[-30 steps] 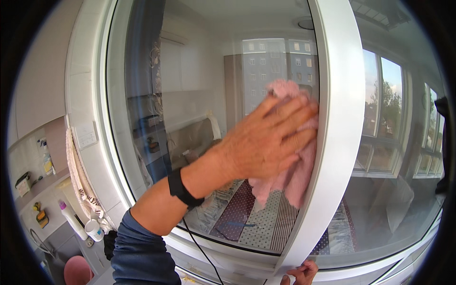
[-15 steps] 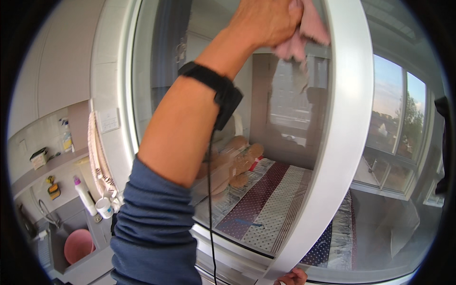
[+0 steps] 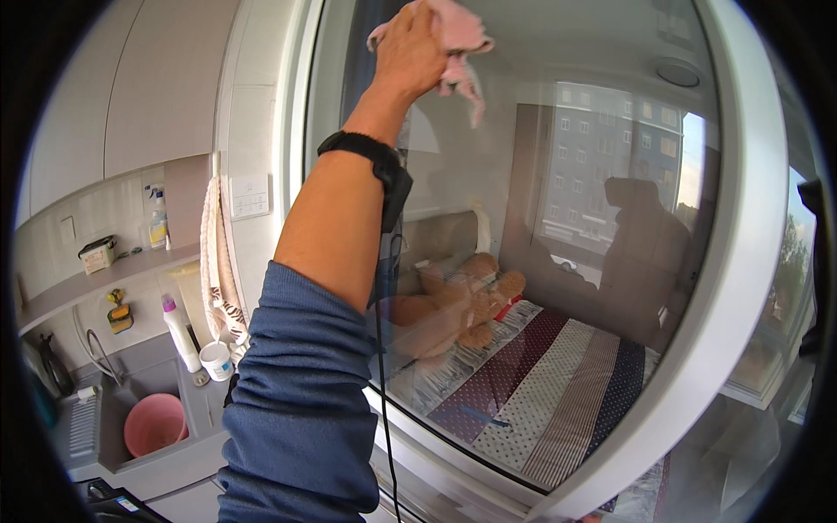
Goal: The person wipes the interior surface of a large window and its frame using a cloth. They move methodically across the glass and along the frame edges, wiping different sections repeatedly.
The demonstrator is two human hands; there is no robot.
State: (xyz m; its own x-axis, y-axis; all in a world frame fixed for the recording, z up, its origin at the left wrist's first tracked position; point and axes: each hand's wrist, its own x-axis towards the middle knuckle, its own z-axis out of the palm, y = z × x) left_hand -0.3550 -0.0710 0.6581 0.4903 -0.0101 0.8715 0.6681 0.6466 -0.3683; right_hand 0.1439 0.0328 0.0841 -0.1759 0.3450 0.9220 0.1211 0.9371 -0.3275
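My left hand (image 3: 410, 54) is raised to the upper part of the glass pane (image 3: 602, 288), near its left side. Its fingers press a crumpled pink cloth (image 3: 462, 26) against the glass, and one end of the cloth dangles below. A black band (image 3: 362, 148) with a small box is strapped round my left wrist, and a black cable (image 3: 384, 410) runs down from it. The pane sits in a white frame (image 3: 741, 261). Only a sliver of my right hand (image 3: 592, 519) shows at the bottom edge, beside the frame's lower end; its fingers are hidden.
Behind the glass lie a bed with a striped, dotted cover (image 3: 532, 383) and a brown plush toy (image 3: 484, 296). At left are a grey sink with a pink basin (image 3: 157, 424), a white bottle (image 3: 180, 336), a white cup (image 3: 216, 359) and a hanging towel (image 3: 218, 261).
My left hand has swept the cloth leftward across the top of the glass. The view has shifted, and my right hand has nearly slipped out of the picture at the bottom.
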